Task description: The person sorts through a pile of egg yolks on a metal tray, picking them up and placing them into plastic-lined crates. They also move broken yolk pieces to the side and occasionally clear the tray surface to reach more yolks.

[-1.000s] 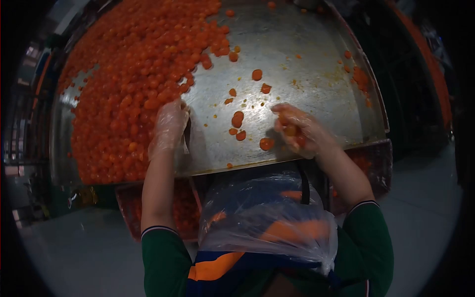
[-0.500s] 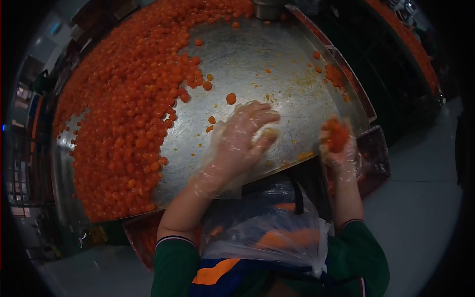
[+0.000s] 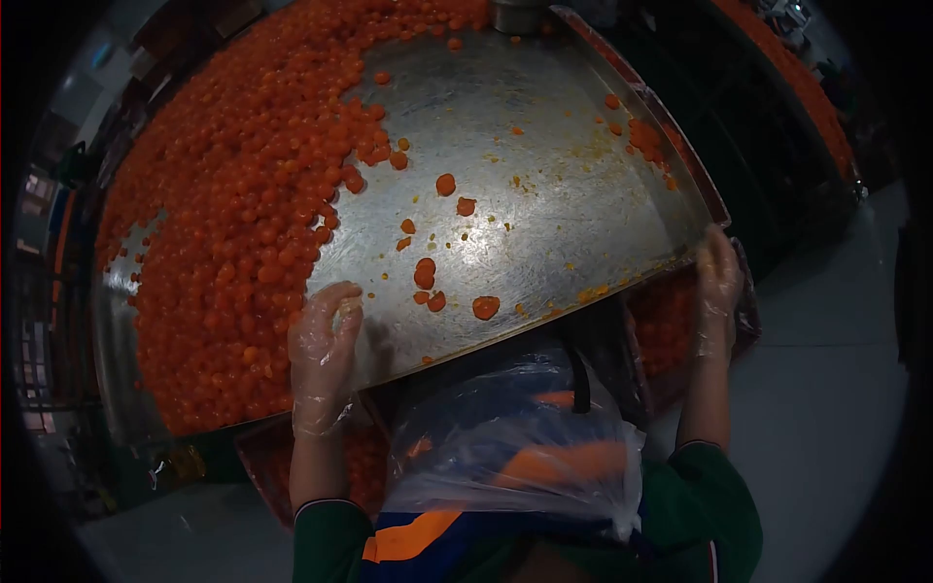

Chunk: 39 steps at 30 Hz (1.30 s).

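Observation:
A metal table (image 3: pixel 544 87) with a raised rim carries a large heap of round orange-red pieces (image 3: pixel 233 233) on its left side. My left hand (image 3: pixel 328 335), in a clear plastic glove, is at the heap's lower right edge, its thumb and fingers curved apart and nothing visible between them. At the table's right corner my right hand (image 3: pixel 719 277), also gloved, hovers over a crate (image 3: pixel 746 301) holding orange pieces; its fingers are blurred and I see no piece in them. Several flattened orange pieces (image 3: pixel 486 308) lie on the bare metal between my hands.
Another crate (image 3: pixel 255 457) with orange pieces sits below the table's front edge at left. A narrow red-edged tray (image 3: pixel 680 146) runs along the right rim. At the upper right is another surface with orange pieces (image 3: pixel 797 73). A metal vessel (image 3: pixel 522 15) stands at the top.
My left hand has moved left to the heap, uncovering pieces on the metal. My right hand has moved right over the crate, and the orange clump it held is gone from it.

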Tool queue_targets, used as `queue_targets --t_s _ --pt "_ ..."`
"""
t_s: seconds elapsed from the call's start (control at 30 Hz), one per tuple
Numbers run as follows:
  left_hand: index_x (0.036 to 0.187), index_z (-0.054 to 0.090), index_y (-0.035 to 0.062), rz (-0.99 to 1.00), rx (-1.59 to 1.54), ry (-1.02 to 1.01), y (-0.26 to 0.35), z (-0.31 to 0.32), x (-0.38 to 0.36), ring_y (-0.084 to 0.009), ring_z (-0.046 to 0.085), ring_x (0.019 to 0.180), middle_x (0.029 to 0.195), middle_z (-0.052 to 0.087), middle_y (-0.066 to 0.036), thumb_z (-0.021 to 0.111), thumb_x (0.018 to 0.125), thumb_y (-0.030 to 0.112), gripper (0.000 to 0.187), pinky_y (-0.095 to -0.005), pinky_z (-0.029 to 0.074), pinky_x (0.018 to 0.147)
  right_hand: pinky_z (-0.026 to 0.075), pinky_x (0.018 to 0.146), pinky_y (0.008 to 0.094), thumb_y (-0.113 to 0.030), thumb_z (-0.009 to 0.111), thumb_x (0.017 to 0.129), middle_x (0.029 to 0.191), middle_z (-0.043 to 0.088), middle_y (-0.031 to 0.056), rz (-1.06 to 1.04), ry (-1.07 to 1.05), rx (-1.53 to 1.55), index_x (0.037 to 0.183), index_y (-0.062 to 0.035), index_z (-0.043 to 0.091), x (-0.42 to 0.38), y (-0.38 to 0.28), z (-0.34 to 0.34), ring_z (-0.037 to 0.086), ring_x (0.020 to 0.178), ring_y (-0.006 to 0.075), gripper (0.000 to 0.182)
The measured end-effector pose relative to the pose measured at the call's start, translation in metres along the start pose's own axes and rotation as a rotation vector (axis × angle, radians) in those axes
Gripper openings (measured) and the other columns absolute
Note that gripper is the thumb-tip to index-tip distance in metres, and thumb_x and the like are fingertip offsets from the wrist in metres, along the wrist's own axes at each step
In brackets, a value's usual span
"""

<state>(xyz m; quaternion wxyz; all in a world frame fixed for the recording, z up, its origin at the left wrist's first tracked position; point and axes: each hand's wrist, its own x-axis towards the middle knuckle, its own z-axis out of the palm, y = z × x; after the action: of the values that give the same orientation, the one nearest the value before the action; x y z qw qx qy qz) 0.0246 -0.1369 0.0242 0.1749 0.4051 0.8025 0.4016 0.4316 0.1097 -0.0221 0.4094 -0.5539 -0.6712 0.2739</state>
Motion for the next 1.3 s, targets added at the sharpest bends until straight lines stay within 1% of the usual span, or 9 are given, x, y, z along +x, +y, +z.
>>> queue_targets --t_s 0.1,0.23,0.37,0.5,0.63,0.83,1.0,1.1,1.3 --pt "0.108 0.065 0.0045 -0.054 0.094 0.04 -0.009 -0.006 -0.019 -0.0269 0.063 0.103 0.111 0.066 -0.011 0.061 0.088 0.014 0.022 -0.035 0.048 0.091 0.035 0.107 0.0465 -0.035 0.074 0.079 0.141 0.045 0.0114 -0.898 -0.488 -0.448 0.134 -0.0169 0.051 0.013 -0.044 0.069 0.041 0.132 0.0308 0.062" --pt "0.117 0.062 0.006 -0.004 0.279 -0.017 -0.019 0.002 -0.005 -0.0301 0.06 0.11 0.118 0.064 -0.012 0.058 0.09 0.021 0.031 -0.0391 0.045 0.095 0.015 0.117 0.0546 -0.055 0.071 0.071 0.148 0.035 0.0103 -1.417 -1.109 -0.465 0.136 -0.0254 0.047 -0.007 -0.104 0.164 0.028 0.14 0.0303 0.075" --pt "0.132 0.052 0.0069 0.03 0.51 -0.063 -0.011 0.039 0.081 -0.0317 0.056 0.117 0.129 0.058 -0.016 0.062 0.089 0.032 0.051 -0.0423 0.043 0.1 0.02 0.115 0.0554 -0.042 0.059 0.083 0.137 0.048 0.0113 -1.87 -0.973 -0.153 0.124 -0.0151 0.055 -0.037 -0.106 0.265 0.039 0.133 0.0305 0.049" --pt "0.139 0.045 0.0127 0.241 0.634 -0.122 0.012 0.086 0.168 -0.0302 0.053 0.122 0.138 0.05 -0.013 0.066 0.085 0.041 0.064 -0.0405 0.043 0.101 0.02 0.114 0.0561 -0.026 0.054 0.082 0.116 0.06 0.016 -1.605 -1.134 -0.224 0.104 -0.0045 0.065 -0.059 -0.137 0.289 0.046 0.124 0.0334 0.032" --pt "0.108 0.067 0.0161 0.235 0.749 -0.276 0.017 0.131 0.184 -0.0279 0.058 0.109 0.12 0.061 -0.012 0.066 0.082 0.041 0.036 -0.0419 0.046 0.091 0.015 0.115 0.057 -0.022 0.051 0.085 0.119 0.057 0.0242 -1.345 -0.644 -0.217 0.107 0.0021 0.063 -0.032 -0.109 0.289 0.043 0.127 0.0375 0.035" --pt "0.109 0.065 0.01 0.041 0.426 -0.192 -0.003 0.118 0.175 -0.032 0.064 0.095 0.098 0.067 -0.017 0.063 0.084 0.02 0.026 -0.0406 0.049 0.084 0.042 0.087 0.0439 -0.01 0.054 0.077 0.089 0.062 0.0142 -0.941 -0.361 -0.524 0.081 -0.0061 0.063 0.094 -0.054 0.259 0.06 0.09 0.029 0.011" --pt "0.113 0.063 0.0076 -0.406 0.223 0.049 0.007 0.092 0.17 -0.0288 0.066 0.093 0.098 0.067 -0.018 0.064 0.085 0.023 0.031 -0.0356 0.051 0.084 0.039 0.097 0.0424 -0.009 0.056 0.077 0.098 0.063 0.0168 -0.744 -0.198 -1.039 0.094 -0.006 0.066 0.201 0.009 0.171 0.056 0.101 0.0321 0.02" --pt "0.109 0.063 0.0079 -0.052 0.252 0.218 0.011 0.121 0.185 -0.0295 0.064 0.097 0.105 0.065 -0.018 0.064 0.086 0.033 0.034 -0.0409 0.049 0.086 0.033 0.105 0.0413 -0.008 0.053 0.081 0.108 0.061 0.0174 -0.788 0.015 -1.127 0.111 -0.0054 0.062 0.206 -0.005 0.155 0.051 0.112 0.0342 0.032" --pt "0.108 0.064 0.0044 -0.15 0.066 -0.145 0.005 0.138 0.173 -0.0326 0.063 0.095 0.106 0.065 -0.019 0.062 0.086 0.024 0.03 -0.0386 0.048 0.085 0.043 0.099 0.0387 -0.017 0.056 0.092 0.136 0.051 0.0148 -0.651 -0.668 -0.5 0.129 -0.0141 0.055 0.168 -0.081 0.208 0.054 0.12 0.0303 0.038"
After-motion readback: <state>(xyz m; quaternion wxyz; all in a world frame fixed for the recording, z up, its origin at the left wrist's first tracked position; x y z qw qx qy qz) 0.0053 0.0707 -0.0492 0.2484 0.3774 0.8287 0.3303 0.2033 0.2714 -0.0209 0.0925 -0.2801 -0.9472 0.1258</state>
